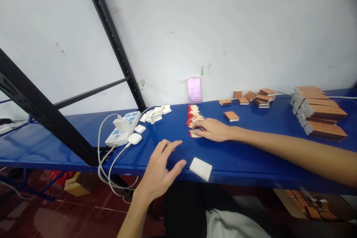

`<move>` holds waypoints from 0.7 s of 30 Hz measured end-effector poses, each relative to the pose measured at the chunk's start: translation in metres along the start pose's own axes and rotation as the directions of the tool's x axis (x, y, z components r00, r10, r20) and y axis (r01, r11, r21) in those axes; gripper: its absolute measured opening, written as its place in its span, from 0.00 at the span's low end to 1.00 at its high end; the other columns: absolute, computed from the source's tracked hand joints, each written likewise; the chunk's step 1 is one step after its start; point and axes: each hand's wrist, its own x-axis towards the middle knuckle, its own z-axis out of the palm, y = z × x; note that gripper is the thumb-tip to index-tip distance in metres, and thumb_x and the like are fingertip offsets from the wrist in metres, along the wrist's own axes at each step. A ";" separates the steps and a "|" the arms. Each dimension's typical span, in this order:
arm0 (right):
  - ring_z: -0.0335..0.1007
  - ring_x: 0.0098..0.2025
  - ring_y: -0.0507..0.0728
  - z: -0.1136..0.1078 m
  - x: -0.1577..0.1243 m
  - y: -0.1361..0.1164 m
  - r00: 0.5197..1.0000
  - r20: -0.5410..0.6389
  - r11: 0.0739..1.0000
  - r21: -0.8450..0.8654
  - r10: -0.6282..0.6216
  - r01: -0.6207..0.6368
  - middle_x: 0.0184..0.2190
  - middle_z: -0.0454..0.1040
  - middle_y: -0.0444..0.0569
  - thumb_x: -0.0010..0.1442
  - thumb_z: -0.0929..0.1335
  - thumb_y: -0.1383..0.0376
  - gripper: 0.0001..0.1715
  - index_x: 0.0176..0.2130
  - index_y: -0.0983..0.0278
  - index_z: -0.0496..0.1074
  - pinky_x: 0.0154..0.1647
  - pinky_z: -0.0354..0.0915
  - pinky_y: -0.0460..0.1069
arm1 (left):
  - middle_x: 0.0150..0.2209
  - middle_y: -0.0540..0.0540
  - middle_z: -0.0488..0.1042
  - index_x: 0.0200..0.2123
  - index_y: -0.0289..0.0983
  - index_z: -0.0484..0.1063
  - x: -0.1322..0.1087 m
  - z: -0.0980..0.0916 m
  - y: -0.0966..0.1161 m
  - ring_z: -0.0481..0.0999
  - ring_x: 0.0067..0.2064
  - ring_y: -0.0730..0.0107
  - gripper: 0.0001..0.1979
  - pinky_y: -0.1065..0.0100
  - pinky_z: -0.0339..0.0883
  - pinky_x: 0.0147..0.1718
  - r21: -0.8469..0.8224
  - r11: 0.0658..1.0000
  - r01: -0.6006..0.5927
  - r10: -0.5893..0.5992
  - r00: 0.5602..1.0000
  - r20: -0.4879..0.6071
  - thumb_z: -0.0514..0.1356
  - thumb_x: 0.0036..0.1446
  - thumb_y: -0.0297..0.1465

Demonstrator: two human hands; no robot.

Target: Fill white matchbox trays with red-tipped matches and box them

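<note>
On the blue shelf [164, 124], the right hand [213, 129] has its thumb tip over a short row of red-headed matches [195, 136]; whether its fingers grip the sticks or merely rest there, I cannot tell. The larger match pile [194, 114] lies just off the fingertips at twelve o'clock. The left hand [161, 169] is spread and released, the row at two o'clock from its index tip. A white matchbox tray [200, 169] sits apart, at four o'clock from the left thumb; a brown matchbox [231, 116] lies at two o'clock from the right hand.
</note>
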 end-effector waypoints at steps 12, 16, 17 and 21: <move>0.73 0.46 0.63 0.005 -0.006 0.000 1.000 -0.021 0.999 -0.044 0.016 -0.017 0.49 0.77 0.54 0.62 0.64 0.48 0.30 0.56 0.61 0.71 0.41 0.62 0.51 | 0.53 0.43 0.68 0.47 0.44 0.75 0.006 0.027 0.014 0.67 0.54 0.57 0.09 0.54 0.61 0.54 0.175 0.968 -0.182 0.162 0.979 0.125 0.60 0.65 0.36; 0.73 0.46 0.63 0.006 -0.005 -0.001 1.000 -0.025 0.998 -0.062 0.018 -0.020 0.47 0.77 0.54 0.58 0.67 0.51 0.30 0.56 0.62 0.71 0.40 0.62 0.51 | 0.56 0.41 0.66 0.53 0.44 0.72 0.007 0.029 0.015 0.66 0.56 0.54 0.15 0.51 0.61 0.56 0.156 0.976 -0.149 0.144 0.989 0.046 0.61 0.64 0.36; 0.73 0.45 0.63 0.006 -0.005 -0.001 0.999 -0.026 0.998 -0.063 0.021 -0.022 0.47 0.77 0.54 0.58 0.67 0.51 0.30 0.55 0.62 0.71 0.40 0.62 0.51 | 0.56 0.40 0.66 0.54 0.44 0.72 0.006 0.027 0.016 0.66 0.56 0.54 0.16 0.52 0.62 0.56 0.129 0.981 -0.148 0.147 0.989 0.016 0.61 0.64 0.36; 0.73 0.44 0.62 0.007 -0.005 -0.001 0.999 -0.031 0.998 -0.061 0.032 -0.034 0.46 0.78 0.53 0.57 0.68 0.53 0.27 0.53 0.62 0.72 0.39 0.61 0.51 | 0.50 0.40 0.72 0.49 0.42 0.75 -0.012 0.013 0.020 0.72 0.50 0.56 0.14 0.53 0.69 0.52 -0.002 0.990 -0.144 0.143 0.984 -0.103 0.56 0.67 0.40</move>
